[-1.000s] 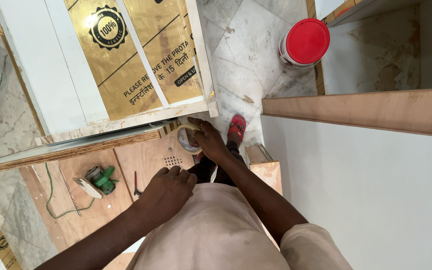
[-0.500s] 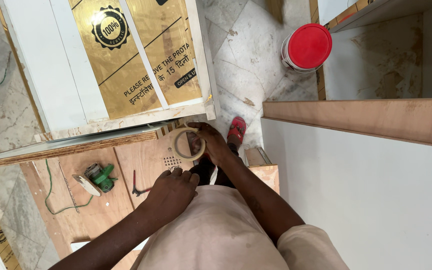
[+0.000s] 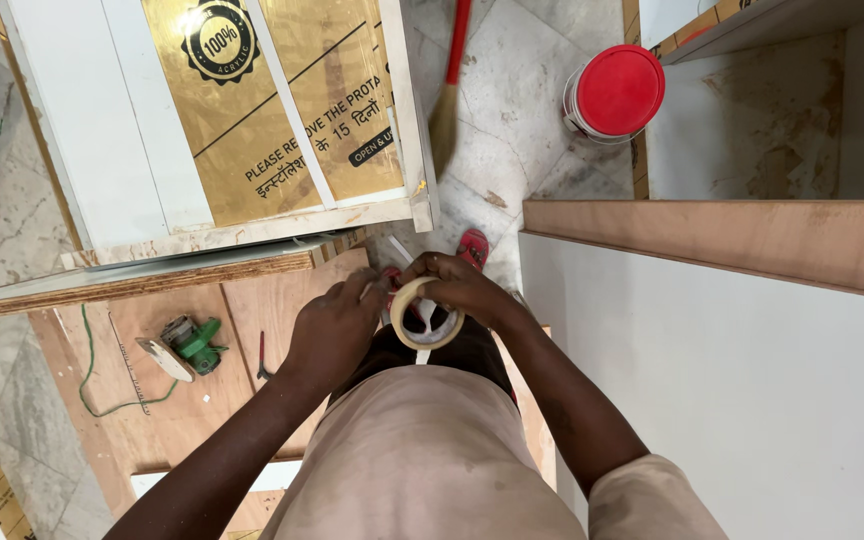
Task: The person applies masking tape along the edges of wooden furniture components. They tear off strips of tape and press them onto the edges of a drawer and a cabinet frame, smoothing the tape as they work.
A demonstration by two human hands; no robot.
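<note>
A white frame [image 3: 92, 150] lies flat at the upper left, its panels covered in gold protective film [image 3: 282, 110]. Beside it a broom [image 3: 447, 100] with a red handle rests on the marble floor [image 3: 522, 130]. Further right stands a white bucket with a red lid [image 3: 614, 92]. Down on the plywood sheet [image 3: 152, 400] at the left sits a green power tool [image 3: 192, 342], its green cord [image 3: 87, 385] looping away, with pliers [image 3: 263, 358] just beside it. A big white board [image 3: 732, 370] with a wood-coloured edge fills the right side.
</note>
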